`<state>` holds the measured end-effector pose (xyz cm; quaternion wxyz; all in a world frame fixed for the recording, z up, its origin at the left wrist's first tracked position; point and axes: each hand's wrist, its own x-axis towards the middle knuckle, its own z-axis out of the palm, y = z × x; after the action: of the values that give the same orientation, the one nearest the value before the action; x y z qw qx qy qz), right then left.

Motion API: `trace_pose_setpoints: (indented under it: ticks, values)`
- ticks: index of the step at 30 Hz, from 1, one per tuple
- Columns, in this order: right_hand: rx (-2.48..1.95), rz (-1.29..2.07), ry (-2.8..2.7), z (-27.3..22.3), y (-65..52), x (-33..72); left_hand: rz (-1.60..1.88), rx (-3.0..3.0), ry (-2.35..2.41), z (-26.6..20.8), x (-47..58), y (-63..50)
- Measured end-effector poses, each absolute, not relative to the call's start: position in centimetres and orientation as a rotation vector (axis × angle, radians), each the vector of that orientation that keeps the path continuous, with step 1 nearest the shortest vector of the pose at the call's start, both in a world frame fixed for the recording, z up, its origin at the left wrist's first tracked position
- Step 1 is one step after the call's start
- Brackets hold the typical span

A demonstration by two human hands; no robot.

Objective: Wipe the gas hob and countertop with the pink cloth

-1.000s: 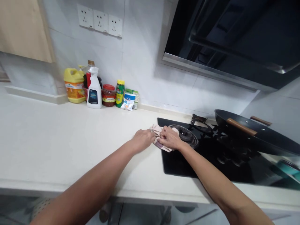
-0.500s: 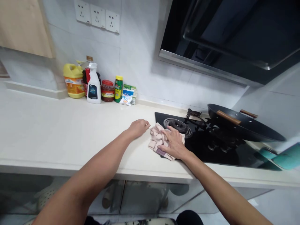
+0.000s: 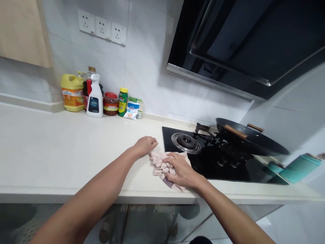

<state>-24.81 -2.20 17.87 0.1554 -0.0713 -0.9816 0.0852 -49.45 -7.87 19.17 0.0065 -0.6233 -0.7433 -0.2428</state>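
A crumpled pale pink cloth [image 3: 158,162] with a purple patch lies across the left front corner of the black glass cooktop [image 3: 210,167] and the white countertop [image 3: 63,152]. My right hand [image 3: 179,169] presses down on it, thumb and fingers bent into its folds. Just left of the cloth, my left hand [image 3: 146,145] rests on the countertop. Its fingers are curled together at the tips; anything between them is too small to make out. Behind the cloth, the left burner [image 3: 186,143] is uncovered, without a pot.
A black wok [image 3: 251,137] with wooden handles sits on the right burner. Bottles, a jar [image 3: 111,104] and packets stand along the wall, among them a white spray bottle [image 3: 95,98]. Teal containers [image 3: 301,167] are at the far right. A dark range hood [image 3: 228,44] hangs above.
My right hand has drawn the cloth toward the counter's front edge, away from the left burner, which now shows fully. My left hand stays curled on the countertop. The camera view has shifted slightly.
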Motion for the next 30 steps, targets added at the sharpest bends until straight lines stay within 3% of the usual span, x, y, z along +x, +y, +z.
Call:
trace_pose_setpoints:
  ticks: [6, 13, 17, 30]
  values:
    - [-0.112, 0.155, -2.709, 18.1, 3.7, -28.5, -0.72, -1.987, -2.311, 19.2, -49.6, -7.9]
    - [-0.945, -0.026, -2.694, 17.6, 6.8, -31.6, -0.66, -2.007, -2.296, 19.0, -49.7, -7.7]
    - [-1.137, -0.105, -2.642, 17.5, 5.5, -31.5, -0.657, -2.025, -2.289, 18.8, -49.7, -7.6]
    - [-1.002, -0.028, -2.655, 17.4, 5.3, -31.8, -0.705, -2.048, -2.261, 18.4, -50.0, -7.3]
